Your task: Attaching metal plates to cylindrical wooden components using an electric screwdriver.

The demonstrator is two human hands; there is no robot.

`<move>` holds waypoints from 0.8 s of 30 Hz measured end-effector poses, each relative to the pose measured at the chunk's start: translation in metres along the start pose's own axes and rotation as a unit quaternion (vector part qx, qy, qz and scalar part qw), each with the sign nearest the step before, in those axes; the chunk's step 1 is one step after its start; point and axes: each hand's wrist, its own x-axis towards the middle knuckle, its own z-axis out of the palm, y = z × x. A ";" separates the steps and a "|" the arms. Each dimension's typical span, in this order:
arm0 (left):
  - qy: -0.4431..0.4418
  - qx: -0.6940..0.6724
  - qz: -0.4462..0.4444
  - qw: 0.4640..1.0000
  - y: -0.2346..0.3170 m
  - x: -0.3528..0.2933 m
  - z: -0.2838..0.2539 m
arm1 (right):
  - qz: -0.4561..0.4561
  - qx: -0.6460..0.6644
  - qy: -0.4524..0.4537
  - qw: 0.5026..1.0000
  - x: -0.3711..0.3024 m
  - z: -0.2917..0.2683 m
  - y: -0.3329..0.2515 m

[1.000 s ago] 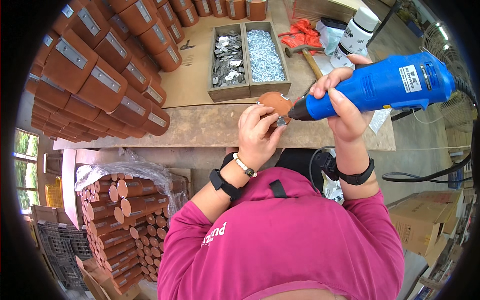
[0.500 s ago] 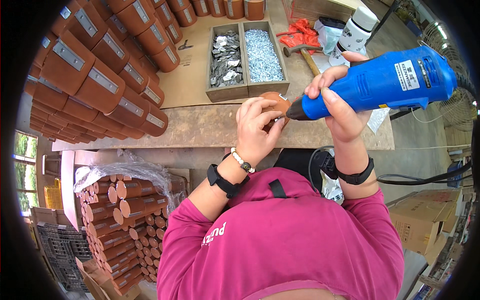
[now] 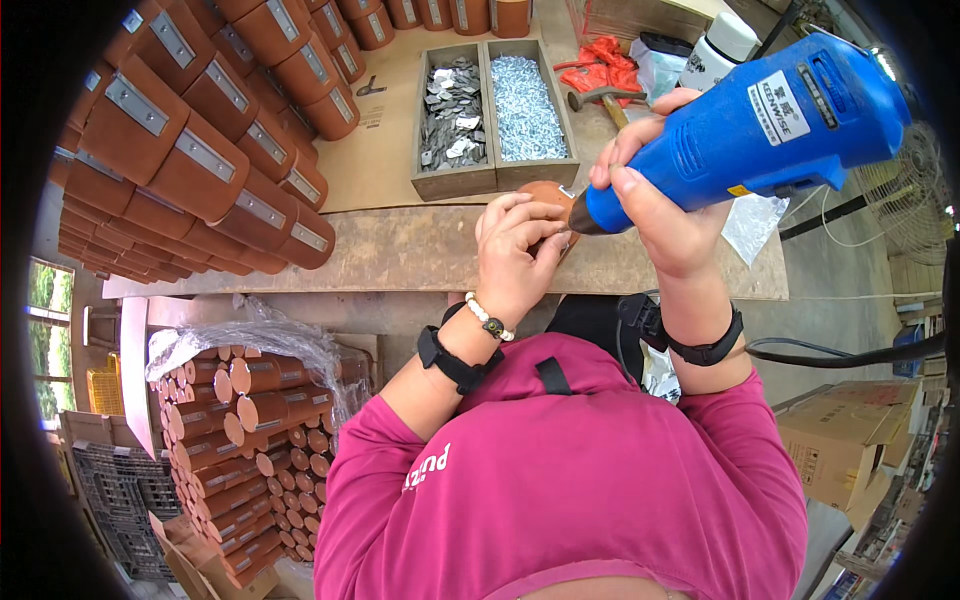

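Observation:
My left hand [image 3: 515,255] is closed around a reddish-brown cylinder [image 3: 548,190] at the front of the bench. A small bright metal part shows on its upper edge; the hand covers much of the rest. Gripped in my right hand [image 3: 672,212] is a blue electric screwdriver [image 3: 735,125], tilted with its rear up to the right. Its dark nose [image 3: 580,214] meets the cylinder beside my left fingertips. The tip itself and whatever lies under it are hidden.
Just beyond my hands stands a two-part wooden box [image 3: 455,186] of metal plates [image 3: 455,115] and screws [image 3: 525,110]. Cylinders with metal strips [image 3: 205,165] are stacked left. A hammer [image 3: 605,96], red plastic bag [image 3: 605,65] and white bottle [image 3: 715,50] sit at the back right.
The screwdriver has tilted more steeply, its rear end rising while its nose moved slightly left and down onto the cylinder. My right hand moved with it; my left hand stayed nearly still.

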 end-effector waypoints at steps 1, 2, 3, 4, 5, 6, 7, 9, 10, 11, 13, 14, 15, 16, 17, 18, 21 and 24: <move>0.000 -0.003 -0.001 1.000 0.000 0.000 0.000 | 0.000 0.000 0.000 1.000 0.000 0.000 0.000; 0.001 -0.003 -0.001 1.000 0.000 0.000 0.000 | -0.003 -0.004 -0.001 1.000 0.001 0.000 0.000; 0.002 -0.004 0.003 1.000 0.000 0.000 0.000 | -0.006 -0.007 -0.002 1.000 0.001 0.001 0.000; 0.003 -0.005 0.007 1.000 0.000 0.000 0.000 | -0.006 -0.007 -0.002 1.000 0.002 0.002 0.000; 0.003 -0.005 0.007 1.000 0.001 0.000 0.000 | -0.005 -0.007 0.000 1.000 0.003 0.003 0.000; -0.001 -0.004 0.015 1.000 0.001 0.000 -0.001 | -0.003 -0.008 0.002 1.000 0.003 0.004 0.000; -0.004 -0.004 0.023 1.000 0.001 0.000 -0.002 | -0.003 -0.009 0.001 1.000 0.004 0.005 0.000; -0.004 -0.010 0.029 1.000 0.005 -0.002 -0.007 | 0.013 -0.023 -0.004 1.000 0.006 0.004 0.000; -0.002 -0.014 0.035 0.999 0.006 -0.002 -0.008 | 0.013 -0.025 -0.003 1.000 0.007 0.003 0.000; -0.002 -0.014 0.034 0.999 0.005 -0.004 -0.009 | 0.023 -0.026 -0.008 0.999 0.008 0.002 0.001; -0.006 0.003 0.057 0.998 0.001 -0.007 -0.008 | 0.034 -0.027 -0.014 0.999 0.009 0.002 0.002; -0.005 0.003 0.056 0.998 0.000 -0.008 -0.007 | 0.031 -0.033 -0.017 0.999 0.010 0.002 0.002; 0.003 0.005 0.060 0.998 -0.001 -0.009 -0.006 | 0.029 -0.039 -0.021 0.999 0.011 0.002 0.003; 0.011 0.007 0.063 0.998 -0.002 -0.010 -0.005 | 0.029 -0.039 -0.021 0.999 0.011 0.003 0.003; 0.010 0.006 0.063 0.998 -0.002 -0.010 -0.004 | 0.029 -0.031 -0.019 0.999 0.012 0.003 0.003; 0.013 0.003 0.064 0.998 -0.003 -0.011 -0.004 | 0.029 -0.022 -0.017 0.999 0.013 0.004 0.004; 0.015 -0.001 0.067 0.998 -0.002 -0.010 -0.004 | 0.035 -0.021 -0.015 0.999 0.015 0.003 0.005; 0.016 0.001 0.072 0.997 -0.004 -0.011 -0.003 | 0.034 -0.011 -0.017 0.999 0.014 0.005 0.006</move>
